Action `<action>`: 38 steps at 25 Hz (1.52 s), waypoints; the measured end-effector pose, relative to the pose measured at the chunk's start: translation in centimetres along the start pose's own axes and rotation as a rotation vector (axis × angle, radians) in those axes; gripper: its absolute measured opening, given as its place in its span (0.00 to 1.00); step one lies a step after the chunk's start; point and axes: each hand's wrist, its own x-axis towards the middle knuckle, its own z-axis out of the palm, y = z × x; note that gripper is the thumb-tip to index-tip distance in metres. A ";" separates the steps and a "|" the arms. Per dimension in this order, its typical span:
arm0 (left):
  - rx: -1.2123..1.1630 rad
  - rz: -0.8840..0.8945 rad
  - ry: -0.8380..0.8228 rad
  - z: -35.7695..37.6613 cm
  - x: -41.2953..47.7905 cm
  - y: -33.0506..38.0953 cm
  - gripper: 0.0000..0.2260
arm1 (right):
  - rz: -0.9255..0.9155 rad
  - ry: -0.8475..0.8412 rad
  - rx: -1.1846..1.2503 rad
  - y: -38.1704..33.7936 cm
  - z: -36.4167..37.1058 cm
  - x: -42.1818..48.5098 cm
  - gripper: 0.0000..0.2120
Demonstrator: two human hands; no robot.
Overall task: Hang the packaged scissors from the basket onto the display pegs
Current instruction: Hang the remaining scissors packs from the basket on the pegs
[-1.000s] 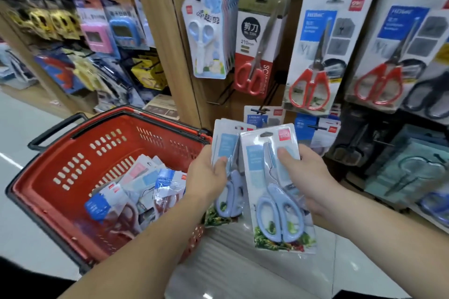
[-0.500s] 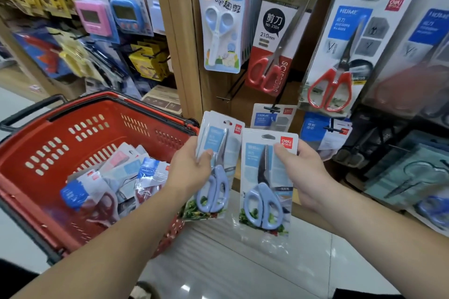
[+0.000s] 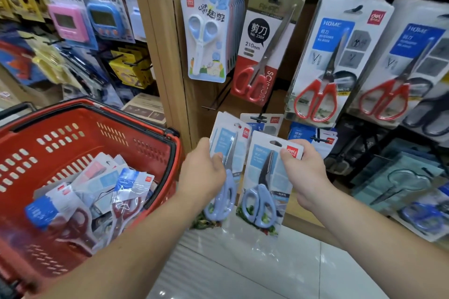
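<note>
Right hand [image 3: 306, 172] fingers [image 3: 289, 156] pinch the top corner of one glossy scissors pack [image 3: 263, 192]; left hand [image 3: 202, 172] grips a stack of same packs [image 3: 228, 143]. Bare wire peg [image 3: 215, 99] just beyond, red-handled hanging packs [image 3: 315, 60] far right. Slotted red plastic basket [image 3: 80, 143] left, loose packs [image 3: 97, 187] inside.

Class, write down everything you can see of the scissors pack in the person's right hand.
The scissors pack is a white and pale blue card under clear plastic, with a red logo and a hang hole on top. Its scissors have dark blades pointing up and pale blue loops below, above a vegetable picture. It is held near upright, unhung, pinched at its upper right edge by the right hand.
</note>
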 end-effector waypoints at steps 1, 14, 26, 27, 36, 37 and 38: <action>-0.013 -0.057 -0.009 1.1 0.3 0.2 0.04 | -0.024 0.005 0.002 0.1 -0.1 0.7 0.04; -0.344 -0.211 0.115 4.4 1.6 -4.0 0.05 | -0.102 0.134 -0.107 1.0 4.9 7.5 0.06; -0.412 -0.173 0.010 4.5 2.8 -3.8 0.08 | 0.077 0.194 -0.034 2.2 6.1 7.8 0.14; -0.417 -0.166 0.001 4.6 3.1 -3.5 0.08 | 0.104 0.155 -0.027 2.6 6.1 7.4 0.17; -0.533 -0.183 -0.129 4.6 3.5 -2.7 0.07 | 0.204 0.034 0.120 3.6 4.5 5.9 0.18; -0.546 -0.191 -0.151 4.7 3.4 -2.8 0.07 | 0.204 0.059 0.123 3.8 4.4 5.9 0.20; -0.550 -0.191 -0.164 4.6 3.3 -2.8 0.06 | 0.200 0.078 0.118 4.0 4.4 5.8 0.20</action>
